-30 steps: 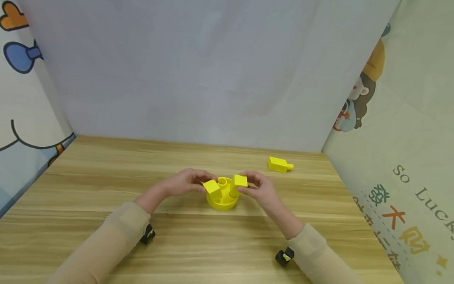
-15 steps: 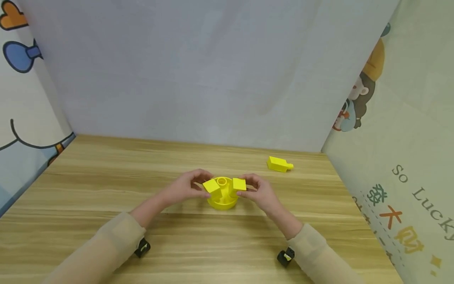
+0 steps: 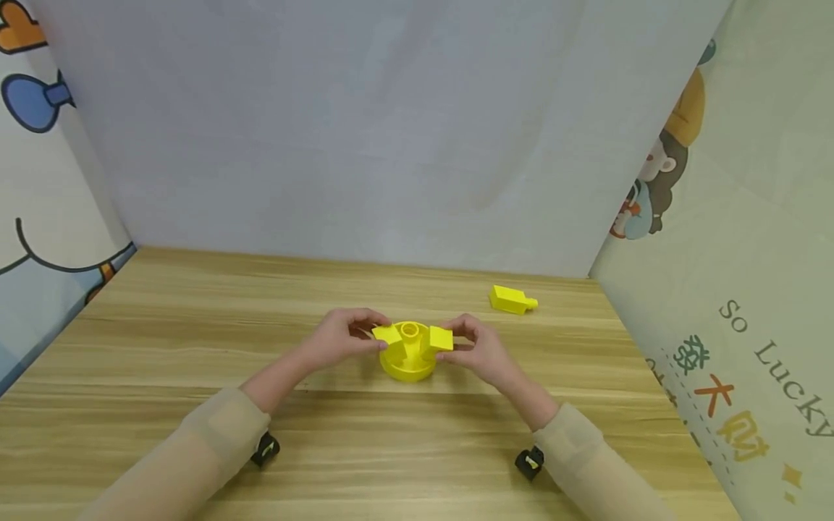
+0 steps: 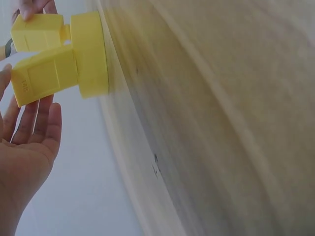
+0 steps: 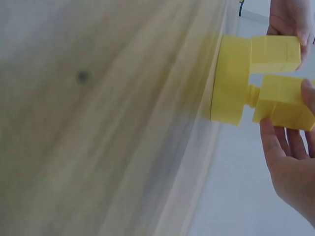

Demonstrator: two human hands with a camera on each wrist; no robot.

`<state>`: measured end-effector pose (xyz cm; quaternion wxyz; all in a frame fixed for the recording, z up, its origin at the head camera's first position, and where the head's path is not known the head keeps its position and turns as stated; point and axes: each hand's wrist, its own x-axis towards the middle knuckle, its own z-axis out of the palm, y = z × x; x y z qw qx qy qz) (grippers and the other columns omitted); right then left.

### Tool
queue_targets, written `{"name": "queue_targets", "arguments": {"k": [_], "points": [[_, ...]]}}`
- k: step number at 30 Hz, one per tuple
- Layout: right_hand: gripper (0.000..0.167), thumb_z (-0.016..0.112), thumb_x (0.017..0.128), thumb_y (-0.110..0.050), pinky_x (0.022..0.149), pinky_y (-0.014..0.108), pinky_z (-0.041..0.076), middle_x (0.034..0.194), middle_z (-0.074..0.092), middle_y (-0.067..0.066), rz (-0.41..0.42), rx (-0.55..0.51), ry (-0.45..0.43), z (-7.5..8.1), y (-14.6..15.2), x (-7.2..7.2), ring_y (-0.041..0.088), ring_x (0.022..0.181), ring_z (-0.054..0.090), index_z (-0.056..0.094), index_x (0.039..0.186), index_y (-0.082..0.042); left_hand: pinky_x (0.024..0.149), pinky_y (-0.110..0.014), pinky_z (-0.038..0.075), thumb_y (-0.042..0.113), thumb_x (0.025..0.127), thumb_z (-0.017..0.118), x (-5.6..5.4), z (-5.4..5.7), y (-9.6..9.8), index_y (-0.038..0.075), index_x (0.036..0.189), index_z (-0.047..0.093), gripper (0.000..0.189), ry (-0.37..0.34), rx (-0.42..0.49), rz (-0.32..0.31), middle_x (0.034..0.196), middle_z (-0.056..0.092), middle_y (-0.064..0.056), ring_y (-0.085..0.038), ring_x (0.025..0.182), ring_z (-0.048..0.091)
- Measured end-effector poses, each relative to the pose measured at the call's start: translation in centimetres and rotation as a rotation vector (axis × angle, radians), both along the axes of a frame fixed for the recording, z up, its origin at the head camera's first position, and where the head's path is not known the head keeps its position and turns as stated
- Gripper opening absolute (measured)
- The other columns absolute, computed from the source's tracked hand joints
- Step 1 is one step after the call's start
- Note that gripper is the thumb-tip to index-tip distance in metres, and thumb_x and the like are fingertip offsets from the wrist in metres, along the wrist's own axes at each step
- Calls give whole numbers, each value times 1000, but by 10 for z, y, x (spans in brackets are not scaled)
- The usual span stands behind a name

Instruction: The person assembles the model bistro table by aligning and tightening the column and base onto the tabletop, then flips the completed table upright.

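Note:
A round yellow base (image 3: 408, 374) with a raised ring socket (image 3: 410, 331) stands on the table between both hands. My left hand (image 3: 340, 339) holds a yellow block (image 4: 44, 76) between thumb and fingers; it leans outward, its lower end against or inside the base. Across from it, my right hand (image 3: 481, 353) grips a second yellow block (image 5: 285, 101). That block's narrow ridged neck (image 5: 252, 96) shows between block and base in the right wrist view. How deep either block sits is hidden by the rim.
Another yellow block with a knobbed end (image 3: 512, 299) lies on its side on the wooden table (image 3: 326, 449), back right. A grey-white cloth (image 3: 352, 145) hangs behind the table. Printed cloths flank it left and right.
The left block tips further outward and back, and the left thumb has come onto its side. The right block has dropped slightly, its neck now hidden in the head view.

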<state>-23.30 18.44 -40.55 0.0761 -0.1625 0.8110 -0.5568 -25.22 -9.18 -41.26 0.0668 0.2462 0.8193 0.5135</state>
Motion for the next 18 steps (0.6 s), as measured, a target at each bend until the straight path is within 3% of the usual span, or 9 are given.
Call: {"name": "queue_targets", "arguments": {"k": [6, 12, 18], "points": [[39, 77, 77, -7, 86, 30, 53, 119, 59, 14, 24, 50, 20, 4, -2, -9, 33, 109, 60, 59, 111, -4, 75, -25, 54, 23, 80, 76, -11, 1, -5, 8, 115, 66, 39, 2, -13, -27, 112, 66, -8, -16, 88, 62], [42, 83, 72, -14, 75, 26, 55, 99, 63, 11, -95, 138, 139, 0, -16, -12, 24, 88, 63, 58, 105, -4, 74, -25, 53, 25, 80, 76, -20, 1, -8, 9, 116, 66, 41, 5, -30, -41, 111, 66, -7, -15, 87, 61], [56, 83, 72, -24, 68, 27, 52, 93, 58, 6, -146, 292, 263, -1, -28, -15, 18, 79, 57, 60, 122, -9, 75, -27, 54, 25, 81, 76, -26, 0, -12, 9, 116, 66, 40, -11, -20, -41, 112, 66, -7, -16, 88, 61]]}}
